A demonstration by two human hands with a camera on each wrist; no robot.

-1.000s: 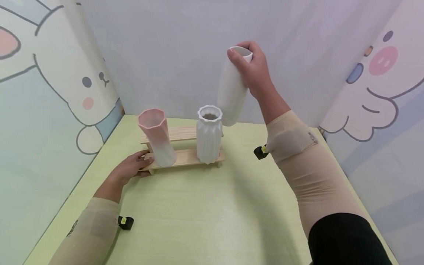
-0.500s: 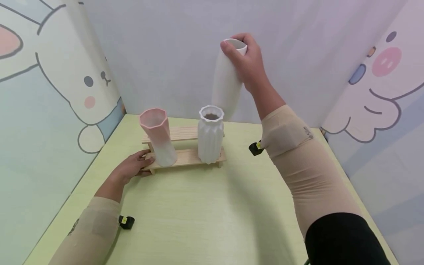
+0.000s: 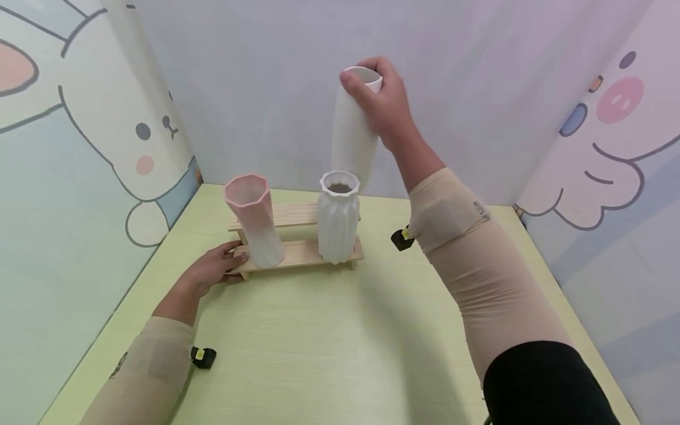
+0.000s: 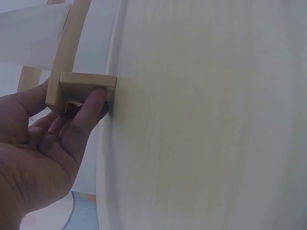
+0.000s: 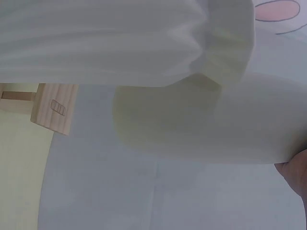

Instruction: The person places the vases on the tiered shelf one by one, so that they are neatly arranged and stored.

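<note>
High at the back, my right hand grips a tall smooth white vase near its rim, thumb at the front. Its lower end is hidden behind a ridged white vase with a scalloped mouth. That ridged vase stands on the lower step of a two-step wooden stand. A pink-to-white twisted vase stands at the step's left end. There my left hand holds the stand; in the left wrist view its fingers close round the stand's end. In the right wrist view the smooth vase hangs beyond the ridged one.
The stand sits toward the back of a pale green table. Behind it hangs a plain grey-white backdrop. Cartoon-printed side panels rise along both sides. The stand's upper step lies partly behind the two standing vases.
My right hand has carried the smooth white vase leftward, from right of the ridged vase to behind it, and it stands more upright. My left hand stays on the stand.
</note>
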